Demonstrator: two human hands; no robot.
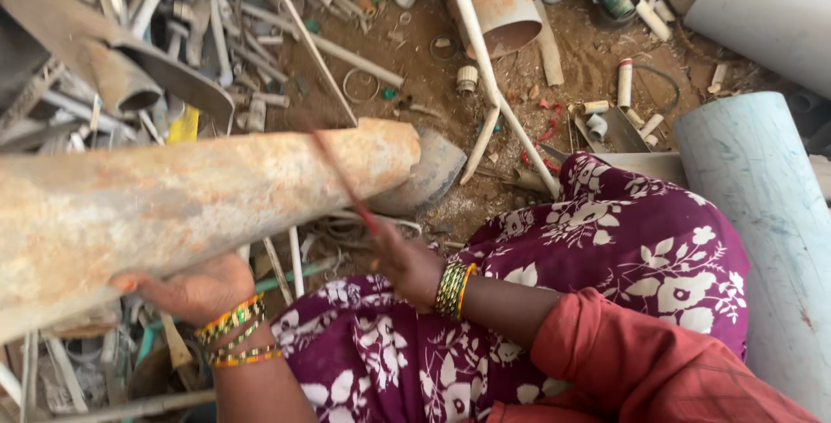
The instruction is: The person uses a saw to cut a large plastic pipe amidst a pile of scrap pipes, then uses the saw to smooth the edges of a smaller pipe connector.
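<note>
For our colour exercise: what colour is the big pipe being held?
Dirty cream with rusty-orange stains, head view.

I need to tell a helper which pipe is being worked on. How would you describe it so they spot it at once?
Start at the purple flowered cloth over the person's lap. Just left, the left hand props up a big pipe stretching to the frame's left edge. Unlike the pale clean pipes nearby, it is coated in rusty orange dirt.

matt, dirt-crusted plastic pipe (199, 198); smooth pale plastic pipe (762, 215); soft printed cloth (623, 250).
</note>
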